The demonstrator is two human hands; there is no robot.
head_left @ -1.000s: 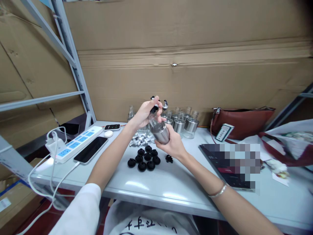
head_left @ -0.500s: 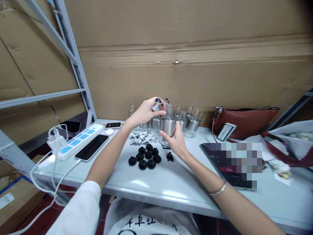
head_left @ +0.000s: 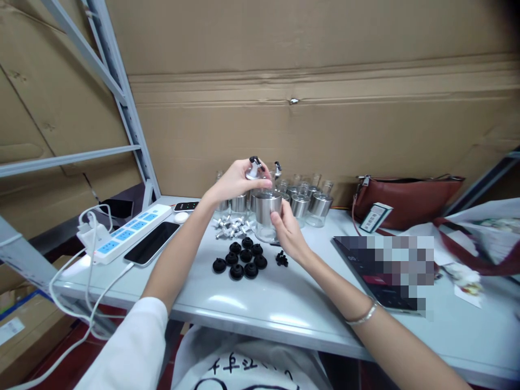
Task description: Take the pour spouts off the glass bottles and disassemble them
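A clear glass bottle [head_left: 268,208] with a brushed steel band stands upright in front of me. My right hand [head_left: 290,233] is closed on its right side, thumb against the steel band. At the bottle's neck, my left hand [head_left: 233,183] pinches a silver pourer spout [head_left: 254,169] with a black tip. The thumb lies across the neck, so I cannot tell whether the spout sits in the mouth. Behind it shows a second black-tipped spout [head_left: 278,169]. More steel-banded bottles [head_left: 320,205] stand at the back. Loose silver spouts [head_left: 233,226] lie piled left of the held bottle.
Several black ribbed stoppers [head_left: 245,255] and small black caps [head_left: 281,259] lie nearer me. To the left are a phone [head_left: 152,244] and a power strip [head_left: 134,230] with cables. A blurred-out tablet [head_left: 361,271] and a brown bag [head_left: 406,200] are at right.
The bottle has shifted left with my right hand. My left hand and the pinched spout have moved slightly left and up, and the thumb now crosses the bottle's neck.
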